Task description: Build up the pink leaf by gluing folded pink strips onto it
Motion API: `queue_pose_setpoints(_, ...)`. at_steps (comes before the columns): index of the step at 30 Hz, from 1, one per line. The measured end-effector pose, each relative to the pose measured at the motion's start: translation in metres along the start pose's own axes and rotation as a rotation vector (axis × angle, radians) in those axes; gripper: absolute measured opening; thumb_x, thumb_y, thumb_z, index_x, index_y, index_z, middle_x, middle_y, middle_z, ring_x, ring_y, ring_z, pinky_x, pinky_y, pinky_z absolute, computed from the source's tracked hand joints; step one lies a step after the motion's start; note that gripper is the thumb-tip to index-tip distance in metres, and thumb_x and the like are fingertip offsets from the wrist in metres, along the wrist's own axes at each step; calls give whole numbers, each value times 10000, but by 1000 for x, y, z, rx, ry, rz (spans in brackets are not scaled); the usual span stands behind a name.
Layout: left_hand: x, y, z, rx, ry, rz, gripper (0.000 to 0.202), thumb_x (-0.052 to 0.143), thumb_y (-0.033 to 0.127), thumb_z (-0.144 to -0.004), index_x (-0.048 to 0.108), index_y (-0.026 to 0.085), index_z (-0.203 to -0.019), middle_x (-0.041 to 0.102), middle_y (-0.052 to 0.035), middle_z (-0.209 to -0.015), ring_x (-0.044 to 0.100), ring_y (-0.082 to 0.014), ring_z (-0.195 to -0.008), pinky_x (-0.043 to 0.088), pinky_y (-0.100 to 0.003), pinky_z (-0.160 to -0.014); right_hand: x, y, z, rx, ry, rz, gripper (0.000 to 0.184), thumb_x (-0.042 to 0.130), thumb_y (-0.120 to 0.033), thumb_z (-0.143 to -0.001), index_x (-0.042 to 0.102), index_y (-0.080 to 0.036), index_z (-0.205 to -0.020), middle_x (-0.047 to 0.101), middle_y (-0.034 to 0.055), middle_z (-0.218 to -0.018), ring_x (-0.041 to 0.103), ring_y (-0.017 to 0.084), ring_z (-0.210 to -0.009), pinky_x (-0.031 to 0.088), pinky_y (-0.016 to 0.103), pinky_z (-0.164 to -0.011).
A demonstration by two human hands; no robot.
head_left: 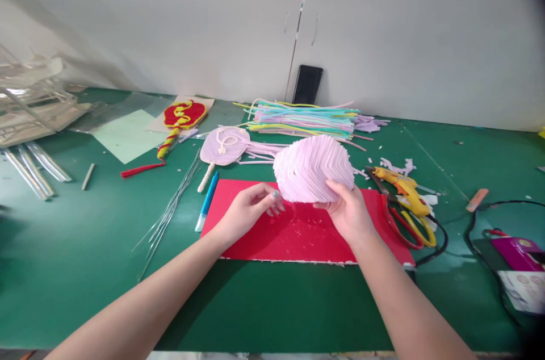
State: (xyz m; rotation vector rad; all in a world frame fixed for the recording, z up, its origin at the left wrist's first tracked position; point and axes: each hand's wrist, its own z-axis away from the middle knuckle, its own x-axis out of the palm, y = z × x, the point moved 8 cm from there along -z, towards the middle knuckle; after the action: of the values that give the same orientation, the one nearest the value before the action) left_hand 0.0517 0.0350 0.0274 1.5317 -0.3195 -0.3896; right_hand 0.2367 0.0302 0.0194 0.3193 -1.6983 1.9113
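Note:
My right hand (348,209) grips a rounded lilac panel (313,167) by its lower right edge, thumb on the front. Rows of pipe cleaners form a chevron pattern across this panel. Just left of it, my left hand (253,206) hovers with loosely bent fingers apart and nothing visible in them. Both hands are above a red board (272,238). Behind the board lies a pale lilac fan (223,147) with a wrapped handle and cord. A blue pen-like tool (208,201) rests along the board's left edge.
Pipe cleaners (302,118) lie bundled at the back, before a leaning phone (307,84). Red-and-yellow scissors (402,221) and a yellow glue gun (404,189) sit right. Thin wires (172,212) and a red fan (185,114) lie left. A black cable (470,229) crosses the right side.

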Motion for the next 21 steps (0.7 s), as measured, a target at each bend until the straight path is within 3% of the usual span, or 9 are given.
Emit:
queue_pose_setpoints(9,2,4,3,12,-28,-12,210,528,326,-876,573,158,-759,654,-12,-736,622,-122,-686,482,-247,-664,-1,-1,-1,-22,9,-9,435,748,-177,-608,625,-236,-1021,685,-32,-865,669,165,-693,595,247,-438)
queue_pose_setpoints(15,10,0,3,-2,-102,28,207,525,312,-882,585,147,-773,666,-23,-735,629,-120,-684,488,-243,-663,4,1,0,-7,-11,-34,387,748,-172,-614,646,-231,-983,704,-28,-865,677,165,-749,609,251,-529)
queue_pose_setpoints(21,7,1,2,12,-82,41,212,548,333,-868,602,145,-787,677,-35,-759,632,-128,-680,494,-254,-667,9,11,2,26,-41,-18,376,758,-189,-614,650,-225,-972,710,-18,-916,680,177,-778,607,264,-545)
